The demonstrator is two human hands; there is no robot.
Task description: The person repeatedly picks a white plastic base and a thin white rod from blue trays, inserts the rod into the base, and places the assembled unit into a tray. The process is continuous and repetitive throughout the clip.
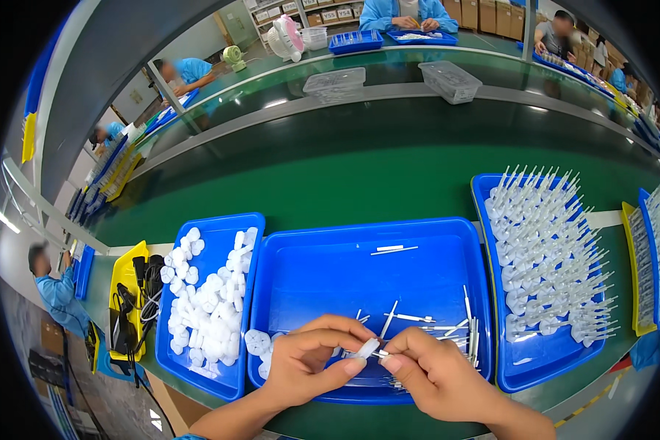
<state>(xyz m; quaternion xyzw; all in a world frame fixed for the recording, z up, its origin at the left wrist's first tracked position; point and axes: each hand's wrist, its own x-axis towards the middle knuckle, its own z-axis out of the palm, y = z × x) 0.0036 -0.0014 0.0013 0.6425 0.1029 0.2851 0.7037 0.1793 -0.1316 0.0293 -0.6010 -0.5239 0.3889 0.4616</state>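
Over the near part of the middle blue tray [308,264], my left hand [312,359] pinches a small white plastic piece [367,348] between thumb and fingers. My right hand [436,370], also closed in a pinch, grips a thin white rod [380,353] whose end meets the plastic piece. Most of the rod is hidden by my right fingers. Loose white rods [466,331] lie scattered in the tray beyond and right of my hands. A few white rounded parts [257,342] rest by my left hand.
To the left, a blue tray [165,359] bears many white rounded parts; beside it a yellow bin [125,282] holds black cables. Rows of white assemblies with upright rods [543,249] fill the right tray. Clear boxes [451,81] stand across the green conveyor [330,165]; people work beyond.
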